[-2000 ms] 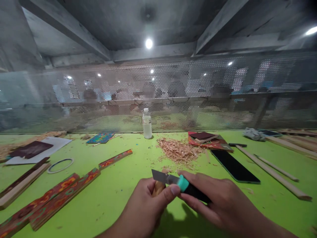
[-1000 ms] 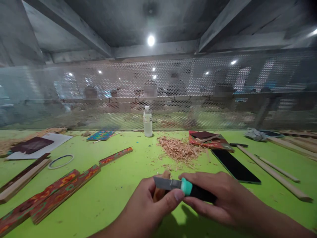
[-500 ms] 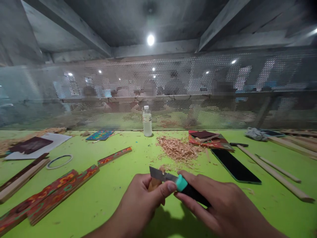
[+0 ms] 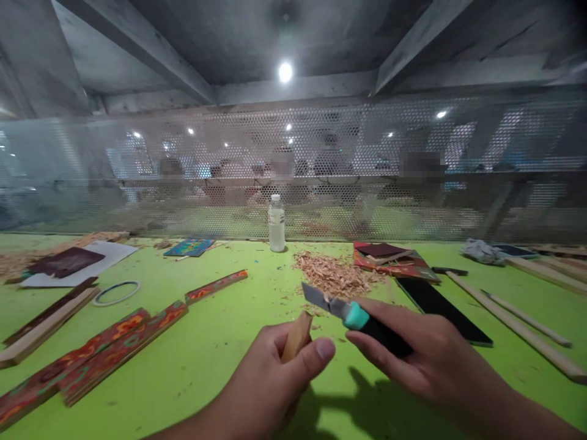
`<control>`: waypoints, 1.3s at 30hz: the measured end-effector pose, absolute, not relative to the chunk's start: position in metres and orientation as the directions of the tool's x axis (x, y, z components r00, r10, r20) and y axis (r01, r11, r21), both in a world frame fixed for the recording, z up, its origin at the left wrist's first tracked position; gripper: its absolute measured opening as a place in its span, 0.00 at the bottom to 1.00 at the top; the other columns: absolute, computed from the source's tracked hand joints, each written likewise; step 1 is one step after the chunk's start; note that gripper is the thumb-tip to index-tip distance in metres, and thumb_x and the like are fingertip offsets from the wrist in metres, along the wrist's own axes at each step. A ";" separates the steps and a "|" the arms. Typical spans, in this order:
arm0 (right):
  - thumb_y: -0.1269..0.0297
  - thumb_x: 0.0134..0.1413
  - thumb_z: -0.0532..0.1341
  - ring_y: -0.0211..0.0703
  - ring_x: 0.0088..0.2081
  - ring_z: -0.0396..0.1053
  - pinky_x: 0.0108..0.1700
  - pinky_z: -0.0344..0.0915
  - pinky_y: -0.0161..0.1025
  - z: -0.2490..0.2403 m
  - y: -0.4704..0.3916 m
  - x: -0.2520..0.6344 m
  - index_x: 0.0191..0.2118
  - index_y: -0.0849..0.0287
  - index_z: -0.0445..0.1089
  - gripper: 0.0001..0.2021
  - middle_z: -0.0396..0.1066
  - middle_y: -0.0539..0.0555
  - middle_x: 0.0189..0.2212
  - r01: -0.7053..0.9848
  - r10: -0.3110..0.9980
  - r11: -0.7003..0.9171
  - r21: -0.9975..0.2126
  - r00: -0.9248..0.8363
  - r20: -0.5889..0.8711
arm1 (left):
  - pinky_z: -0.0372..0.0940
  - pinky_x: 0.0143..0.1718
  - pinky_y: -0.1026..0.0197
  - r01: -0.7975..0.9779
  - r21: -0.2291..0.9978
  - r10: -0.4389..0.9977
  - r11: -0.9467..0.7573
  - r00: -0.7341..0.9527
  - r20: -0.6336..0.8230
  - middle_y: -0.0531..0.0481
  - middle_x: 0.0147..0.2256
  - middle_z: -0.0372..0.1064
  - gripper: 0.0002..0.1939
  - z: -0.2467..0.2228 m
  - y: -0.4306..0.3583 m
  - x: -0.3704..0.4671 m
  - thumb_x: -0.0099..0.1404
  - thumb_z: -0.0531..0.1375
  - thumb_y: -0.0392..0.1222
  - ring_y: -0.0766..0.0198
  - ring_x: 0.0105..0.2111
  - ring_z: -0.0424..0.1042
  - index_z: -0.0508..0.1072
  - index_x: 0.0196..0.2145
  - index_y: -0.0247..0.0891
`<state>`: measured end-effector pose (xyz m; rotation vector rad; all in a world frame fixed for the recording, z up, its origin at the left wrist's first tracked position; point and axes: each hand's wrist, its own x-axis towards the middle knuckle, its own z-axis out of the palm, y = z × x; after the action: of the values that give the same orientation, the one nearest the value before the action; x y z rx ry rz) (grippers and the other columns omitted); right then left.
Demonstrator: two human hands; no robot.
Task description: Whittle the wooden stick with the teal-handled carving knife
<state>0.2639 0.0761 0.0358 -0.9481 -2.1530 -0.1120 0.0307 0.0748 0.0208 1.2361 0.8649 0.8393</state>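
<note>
My left hand (image 4: 284, 373) is closed around a small piece of wood (image 4: 297, 335), whose pale cut end sticks up past the thumb. In my right hand (image 4: 426, 357) is a utility knife (image 4: 383, 333) with a black and turquoise handle, gripped with the fingers wrapped round it. Its blade (image 4: 316, 296) points up and left, just above and to the right of the wood, apart from it. A heap of wood shavings (image 4: 337, 273) lies on the green table (image 4: 215, 366) beyond the hands.
A water bottle (image 4: 276, 225) stands before the perforated metal screen (image 4: 229, 208). On the left lie painted wooden strips (image 4: 123, 348), a white ring (image 4: 117, 293) and dark sandpaper (image 4: 68, 261). A phone (image 4: 443, 311) and wooden sticks (image 4: 513, 324) lie on the right.
The knife has lifted off the wood and moved right with my right hand. My left thumb has come away from the blade, and more of the wood's end shows. The view has shifted slightly.
</note>
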 end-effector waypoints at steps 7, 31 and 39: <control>0.56 0.72 0.58 0.38 0.25 0.74 0.26 0.65 0.33 0.046 0.069 0.258 0.47 0.58 0.72 0.12 0.77 0.48 0.27 0.544 0.575 0.808 -0.226 -0.645 0.504 | 0.54 0.61 0.50 -0.108 0.993 0.828 0.052 0.560 0.017 0.50 0.34 0.75 0.21 0.018 0.074 0.029 0.57 0.73 0.60 0.54 0.46 0.69 0.79 0.35 0.39; 0.61 0.69 0.61 0.41 0.34 0.80 0.36 0.73 0.32 0.033 0.074 0.260 0.54 0.54 0.71 0.12 0.82 0.52 0.38 0.594 0.613 0.755 -0.278 -0.489 0.621 | 0.64 0.38 0.60 -0.365 0.892 0.831 0.268 0.556 -0.022 0.51 0.29 0.68 0.27 0.016 0.072 0.041 0.55 0.74 0.62 0.66 0.29 0.66 0.75 0.34 0.34; 0.59 0.69 0.60 0.39 0.30 0.77 0.32 0.70 0.32 0.040 0.070 0.256 0.46 0.55 0.73 0.08 0.79 0.50 0.32 0.516 0.614 0.787 -0.338 -0.607 0.504 | 0.62 0.49 0.55 -0.285 0.938 0.784 0.196 0.620 0.025 0.46 0.36 0.73 0.24 0.016 0.073 0.038 0.56 0.76 0.56 0.57 0.39 0.70 0.80 0.40 0.34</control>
<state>0.2564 0.0699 0.0397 -0.8358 -2.3582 0.2094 0.0376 0.0728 0.0161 1.1415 0.5278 0.7989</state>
